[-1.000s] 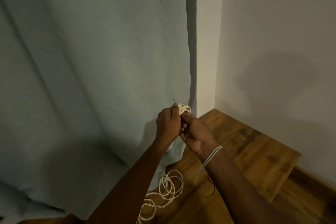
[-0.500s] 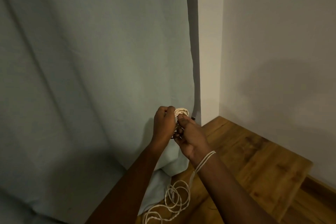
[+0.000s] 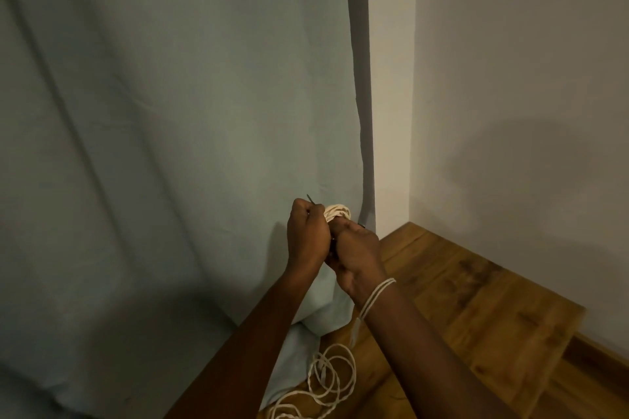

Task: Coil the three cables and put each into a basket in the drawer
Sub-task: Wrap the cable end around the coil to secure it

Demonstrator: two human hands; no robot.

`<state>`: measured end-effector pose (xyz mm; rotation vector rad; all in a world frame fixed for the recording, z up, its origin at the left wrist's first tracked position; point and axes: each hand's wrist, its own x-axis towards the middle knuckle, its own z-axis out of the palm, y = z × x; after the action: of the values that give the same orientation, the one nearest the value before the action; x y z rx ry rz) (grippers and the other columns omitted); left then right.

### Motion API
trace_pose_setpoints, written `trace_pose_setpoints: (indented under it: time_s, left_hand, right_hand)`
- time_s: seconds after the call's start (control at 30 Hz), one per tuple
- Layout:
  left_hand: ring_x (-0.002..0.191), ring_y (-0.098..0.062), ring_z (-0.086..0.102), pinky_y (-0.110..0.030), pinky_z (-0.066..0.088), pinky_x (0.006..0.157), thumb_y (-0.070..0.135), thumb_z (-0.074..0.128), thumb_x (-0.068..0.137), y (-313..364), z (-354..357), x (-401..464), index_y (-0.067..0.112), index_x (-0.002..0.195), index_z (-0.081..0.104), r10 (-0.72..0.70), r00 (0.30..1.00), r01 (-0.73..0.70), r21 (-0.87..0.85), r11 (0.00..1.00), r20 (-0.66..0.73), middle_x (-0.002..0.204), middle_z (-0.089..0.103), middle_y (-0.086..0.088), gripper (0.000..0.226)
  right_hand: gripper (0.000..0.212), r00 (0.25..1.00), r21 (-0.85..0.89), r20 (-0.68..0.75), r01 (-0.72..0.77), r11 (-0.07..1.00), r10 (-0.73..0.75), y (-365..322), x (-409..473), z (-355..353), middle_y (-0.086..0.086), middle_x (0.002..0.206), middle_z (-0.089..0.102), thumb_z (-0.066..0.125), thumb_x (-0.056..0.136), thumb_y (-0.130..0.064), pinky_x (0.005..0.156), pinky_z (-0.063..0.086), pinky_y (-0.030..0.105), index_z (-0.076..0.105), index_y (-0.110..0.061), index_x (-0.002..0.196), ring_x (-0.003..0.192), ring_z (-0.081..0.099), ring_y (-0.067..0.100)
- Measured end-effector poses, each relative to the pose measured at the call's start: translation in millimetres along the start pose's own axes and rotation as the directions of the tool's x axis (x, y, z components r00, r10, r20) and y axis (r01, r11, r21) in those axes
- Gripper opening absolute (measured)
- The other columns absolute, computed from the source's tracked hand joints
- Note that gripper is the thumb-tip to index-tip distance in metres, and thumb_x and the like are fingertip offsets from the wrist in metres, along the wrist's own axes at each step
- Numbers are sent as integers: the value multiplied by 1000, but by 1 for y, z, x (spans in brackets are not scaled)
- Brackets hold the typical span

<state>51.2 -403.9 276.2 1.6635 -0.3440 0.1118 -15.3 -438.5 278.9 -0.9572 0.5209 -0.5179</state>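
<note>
Cream cable coil (image 3: 337, 213) | left hand (image 3: 308, 235) fisted round it | right hand (image 3: 357, 258) pinching

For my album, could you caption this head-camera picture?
Both hands wind a cream cable beside a pale curtain.

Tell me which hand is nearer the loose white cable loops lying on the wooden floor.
Right. The right hand hangs above the loose white cable loops, cable trailing off its wrist down to them; the left hand sits higher and farther left.
</note>
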Motion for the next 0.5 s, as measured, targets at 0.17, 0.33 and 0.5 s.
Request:
trace_pose_setpoints:
  time_s: [0.17, 0.33, 0.5]
  left_hand:
    - [75, -12, 54, -20, 41, 56, 18, 43, 100, -1, -12, 6, 10, 100, 49, 67, 991, -55, 104, 993, -112, 85, 55, 2, 10]
    - [63, -2, 49, -14, 36, 51, 19, 42, 102, -7, -31, 15, 8, 103, 48, 147, 974, -103, 241, 965, -173, 77, 52, 5, 13]
    - [59, -7, 52, -14, 37, 47, 18, 41, 102, -13, -31, 12, 10, 95, 43, 253, 967, -227, 314, 922, -44, 69, 53, 4, 11]
  right_hand:
    - [14, 988, -73, 142, -56, 996, 66, -7, -5, -19, 10, 73, 59, 63, 92, -3, 46, 44, 22, 70, -1, 104, 50, 46, 11]
    - [15, 965, -192, 215, 193, 962, -151, -25, -20, -41, 11, 92, 66, 59, 94, 0, 61, 57, 22, 70, -3, 105, 75, 63, 18]
    - [25, 858, 15, 423, 314, 949, -291, -55, -20, -45, 15, 106, 75, 51, 94, 6, 91, 58, 33, 71, 0, 108, 102, 72, 23]
